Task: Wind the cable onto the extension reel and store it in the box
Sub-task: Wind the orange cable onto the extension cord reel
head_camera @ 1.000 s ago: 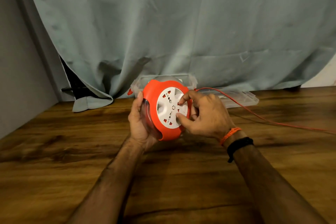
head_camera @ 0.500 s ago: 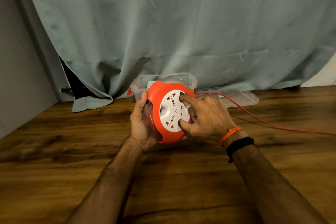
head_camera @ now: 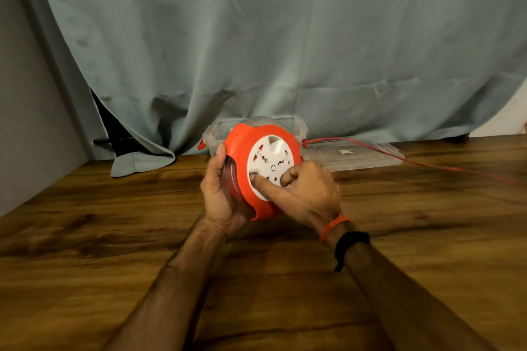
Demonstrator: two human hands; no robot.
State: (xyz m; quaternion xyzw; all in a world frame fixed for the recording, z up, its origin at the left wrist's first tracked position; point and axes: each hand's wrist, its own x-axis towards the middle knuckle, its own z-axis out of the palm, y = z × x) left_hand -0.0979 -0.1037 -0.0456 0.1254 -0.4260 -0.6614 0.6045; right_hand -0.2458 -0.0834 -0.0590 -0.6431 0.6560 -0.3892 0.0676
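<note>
White dial (head_camera: 272, 168) rotated since earlier frame

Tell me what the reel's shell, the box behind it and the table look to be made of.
Reel shell: smooth orange moulded plastic, matte, with a white plastic socket face.
Box: clear plastic; the curtain shows through its walls.
Table: dark brown with wood grain, slight sheen; solid wood or laminate, I cannot tell which.

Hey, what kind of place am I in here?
Probably a room at home, though that is a guess: a wood-grain table, a grey-green curtain hung behind it, and a clear plastic storage box at the back.
</note>
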